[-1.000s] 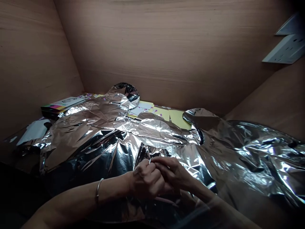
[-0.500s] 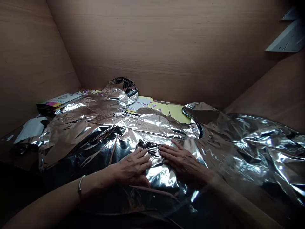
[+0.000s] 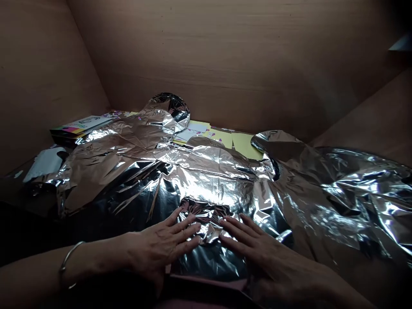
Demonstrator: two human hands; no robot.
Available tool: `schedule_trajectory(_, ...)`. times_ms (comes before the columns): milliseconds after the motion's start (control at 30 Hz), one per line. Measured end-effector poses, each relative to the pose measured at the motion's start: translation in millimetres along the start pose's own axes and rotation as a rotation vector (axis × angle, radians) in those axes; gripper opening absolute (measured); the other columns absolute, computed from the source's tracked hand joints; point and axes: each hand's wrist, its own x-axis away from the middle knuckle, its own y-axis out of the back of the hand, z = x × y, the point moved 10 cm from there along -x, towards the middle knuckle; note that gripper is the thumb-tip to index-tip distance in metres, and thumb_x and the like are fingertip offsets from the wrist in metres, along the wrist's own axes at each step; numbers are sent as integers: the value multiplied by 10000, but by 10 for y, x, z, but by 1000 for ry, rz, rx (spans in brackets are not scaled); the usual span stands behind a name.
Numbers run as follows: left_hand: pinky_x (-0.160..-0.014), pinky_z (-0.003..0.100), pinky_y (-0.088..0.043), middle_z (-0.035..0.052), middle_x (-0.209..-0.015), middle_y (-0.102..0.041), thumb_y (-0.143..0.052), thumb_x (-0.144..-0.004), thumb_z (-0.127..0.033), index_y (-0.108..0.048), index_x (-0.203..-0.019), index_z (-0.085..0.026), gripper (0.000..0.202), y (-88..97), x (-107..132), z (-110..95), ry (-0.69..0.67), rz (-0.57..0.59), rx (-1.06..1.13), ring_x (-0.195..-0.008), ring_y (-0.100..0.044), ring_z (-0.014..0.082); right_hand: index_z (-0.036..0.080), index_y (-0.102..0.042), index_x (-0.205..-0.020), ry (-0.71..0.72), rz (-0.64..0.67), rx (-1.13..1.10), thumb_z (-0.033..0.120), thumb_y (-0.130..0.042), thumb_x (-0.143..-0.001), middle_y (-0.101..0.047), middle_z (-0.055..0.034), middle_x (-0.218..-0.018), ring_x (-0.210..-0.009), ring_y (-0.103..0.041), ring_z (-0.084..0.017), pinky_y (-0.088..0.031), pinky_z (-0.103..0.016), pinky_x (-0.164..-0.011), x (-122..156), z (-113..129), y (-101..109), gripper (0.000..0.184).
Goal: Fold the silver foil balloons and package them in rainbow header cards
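The crinkled silver foil sheet (image 3: 206,184) is lying spread across the desk (image 3: 19,186), and the action is centring on a crumpled patch (image 3: 206,219) near its front edge. The left hand (image 3: 161,244) and the right hand (image 3: 247,244) are resting open and flat on the foil, fingers fanned, gripping nothing, with the fingertips just either side of that patch. A second ago they were closed in a pinch together; now they are pressing down well apart, and the stretch above the patch is catching the light much more smoothly (quite a change!). A bangle (image 3: 69,264) is circling the left wrist. Beyond the foil, yellow paper (image 3: 244,143) and a colourful stack of booklets (image 3: 80,126) are sitting against the wood panel (image 3: 225,51).
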Motion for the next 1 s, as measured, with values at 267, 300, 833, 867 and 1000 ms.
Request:
schedule_trajectory(267,-1094,511,-42,142,-1456,-242,-472,-839,-424,-202,-1423,-163,694,58,40,-22,59,-1,103,-1360,-127,307,279,-276,-1398,-1,-133,54,194,-503,-774,-252,-64,-1438,-1311,-226,-292,-190,-591,-1041,-40,36,-28,670)
schedule_trajectory(300,-1099,491,-61,139,-1443,-277,-448,-854,-437,-224,-1416,-162,664,92,33,3,69,-13,149,-1352,-172,296,288,-311,-1382,4,-182,31,187,-457,-806,-304,-57,-1417,-1299,-265,-282,-191,-600,-1036,-41,20,-13,603)
schedule_trajectory(833,-778,373,-432,141,-1004,-609,-352,-881,-532,-502,-1149,-86,542,903,-225,958,850,-529,-6,-922,-565,248,221,-613,-866,-562,-814,-415,440,-401,-887,-617,-43,-761,-684,-571,-206,-470,-288,-530,4,-527,179,307)
schedule_trajectory(867,-861,422,-399,163,-1102,-582,-326,-880,-556,-448,-1222,-83,596,929,-339,828,749,-537,-113,-1016,-537,269,217,-608,-829,-585,-827,-400,445,-402,-886,-607,-37,-721,-653,-562,-199,-457,-280,-507,16,-550,177,313)
schedule_trajectory(1000,-1051,557,-81,208,-1412,-299,-231,-816,-689,-278,-1365,-73,826,520,-752,555,399,-327,-271,-1327,-202,339,210,-539,-664,-670,-826,-352,443,-406,-883,-547,-17,-594,-549,-519,-171,-423,-266,-463,54,-613,186,347)
